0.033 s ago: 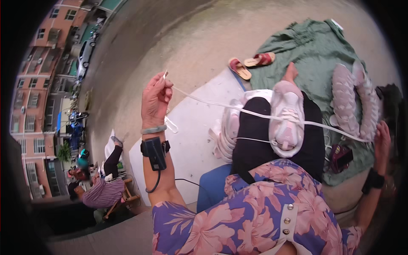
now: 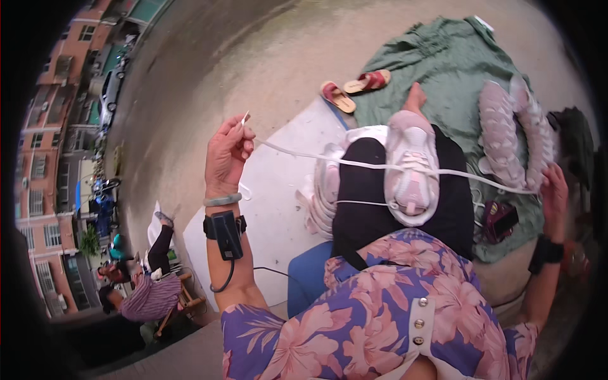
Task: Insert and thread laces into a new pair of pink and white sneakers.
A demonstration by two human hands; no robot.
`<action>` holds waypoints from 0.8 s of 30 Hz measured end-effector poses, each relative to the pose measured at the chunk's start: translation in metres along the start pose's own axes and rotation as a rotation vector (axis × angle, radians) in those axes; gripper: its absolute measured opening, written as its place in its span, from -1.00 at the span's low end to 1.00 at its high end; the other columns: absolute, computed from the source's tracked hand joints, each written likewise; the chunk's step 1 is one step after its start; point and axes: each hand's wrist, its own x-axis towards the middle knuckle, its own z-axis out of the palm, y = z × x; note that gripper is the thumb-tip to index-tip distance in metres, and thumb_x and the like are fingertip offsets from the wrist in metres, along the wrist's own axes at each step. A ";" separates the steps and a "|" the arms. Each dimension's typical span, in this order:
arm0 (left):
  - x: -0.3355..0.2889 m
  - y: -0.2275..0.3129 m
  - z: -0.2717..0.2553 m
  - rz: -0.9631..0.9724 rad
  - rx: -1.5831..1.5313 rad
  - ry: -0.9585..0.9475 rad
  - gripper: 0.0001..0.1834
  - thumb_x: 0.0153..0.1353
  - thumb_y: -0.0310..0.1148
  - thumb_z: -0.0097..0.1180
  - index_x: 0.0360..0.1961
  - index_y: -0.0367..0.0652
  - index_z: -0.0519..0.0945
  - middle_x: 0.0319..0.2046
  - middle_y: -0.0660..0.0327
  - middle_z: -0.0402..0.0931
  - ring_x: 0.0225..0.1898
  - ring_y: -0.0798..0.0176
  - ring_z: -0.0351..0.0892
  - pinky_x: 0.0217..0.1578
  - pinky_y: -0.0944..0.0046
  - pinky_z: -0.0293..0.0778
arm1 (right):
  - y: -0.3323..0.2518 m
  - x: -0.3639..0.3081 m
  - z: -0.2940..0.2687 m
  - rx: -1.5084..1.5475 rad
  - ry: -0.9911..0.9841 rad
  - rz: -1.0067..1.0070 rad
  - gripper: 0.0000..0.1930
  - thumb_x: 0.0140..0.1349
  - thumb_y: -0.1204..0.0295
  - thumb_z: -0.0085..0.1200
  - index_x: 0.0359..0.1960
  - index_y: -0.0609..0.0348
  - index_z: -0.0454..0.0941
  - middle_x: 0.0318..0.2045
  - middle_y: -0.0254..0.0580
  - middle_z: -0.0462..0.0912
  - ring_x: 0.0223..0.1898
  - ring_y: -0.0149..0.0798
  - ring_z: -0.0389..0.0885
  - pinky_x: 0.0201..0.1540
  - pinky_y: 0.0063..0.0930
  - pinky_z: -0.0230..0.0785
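Note:
A pale pink and white sneaker (image 2: 411, 196) rests on my lap between my dark-trousered legs. From its lacing a white shoelace (image 2: 364, 165) stretches out to both sides. My left hand (image 2: 227, 152), raised at the left, pinches one end, and the lace tip pokes up above the fingers. At the far right my right hand (image 2: 555, 195) has its fingers closed at the other end. A thinner white cord (image 2: 361, 202) runs from the shoe's side toward a stack of similar pink shoes (image 2: 326, 190) beside my left leg.
Two rows of nested pink shoes (image 2: 500, 136) lie on a green cloth (image 2: 437, 63) at the right, near a dark red pouch (image 2: 499, 221). A white board (image 2: 272, 190) covers ground at left. Red sandals (image 2: 367, 82) sit ahead. Another person (image 2: 152, 296) sits far left.
The whole view has shifted slightly, so most things sit a little further left. My two hands are a touch closer together, both still at the lace ends.

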 end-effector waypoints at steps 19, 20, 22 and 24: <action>-0.042 -0.168 0.183 0.807 1.121 -0.515 -0.90 -0.14 -0.44 0.16 -0.51 -0.15 0.53 -0.12 0.15 0.45 -0.06 0.04 0.39 -0.09 0.09 0.26 | 0.103 -0.090 0.234 -0.468 -0.489 -0.186 -0.84 0.14 0.60 -0.10 -0.29 0.21 0.53 -0.61 -0.35 0.42 -0.51 -0.53 0.35 -0.41 -0.63 0.26; -0.043 -0.171 0.183 0.805 1.122 -0.516 -0.90 -0.14 -0.44 0.16 -0.51 -0.15 0.53 -0.12 0.15 0.45 -0.06 0.04 0.39 -0.09 0.09 0.26 | 0.105 -0.090 0.236 -0.509 -0.505 -0.360 -0.84 0.10 0.61 -0.07 -0.31 0.20 0.53 -0.59 -0.29 0.43 -0.51 -0.43 0.41 -0.41 -0.59 0.29; -0.043 -0.178 0.184 0.962 1.177 -0.512 -0.89 -0.14 -0.43 0.10 -0.51 -0.18 0.52 -0.09 0.10 0.42 -0.01 -0.05 0.33 0.01 -0.03 0.18 | 0.107 -0.089 0.239 -0.547 -0.516 -0.532 -0.84 0.06 0.62 -0.05 -0.32 0.19 0.53 -0.57 -0.23 0.45 -0.51 -0.34 0.46 -0.41 -0.55 0.31; -0.041 -0.182 0.183 0.993 1.192 -0.511 -0.88 -0.13 -0.43 0.09 -0.51 -0.21 0.51 -0.08 0.09 0.41 0.01 -0.06 0.32 0.02 -0.05 0.17 | 0.109 -0.089 0.243 -0.738 -0.560 -0.690 -0.82 -0.01 0.58 0.02 -0.32 0.17 0.52 -0.51 -0.16 0.43 -0.48 -0.13 0.50 -0.41 -0.42 0.35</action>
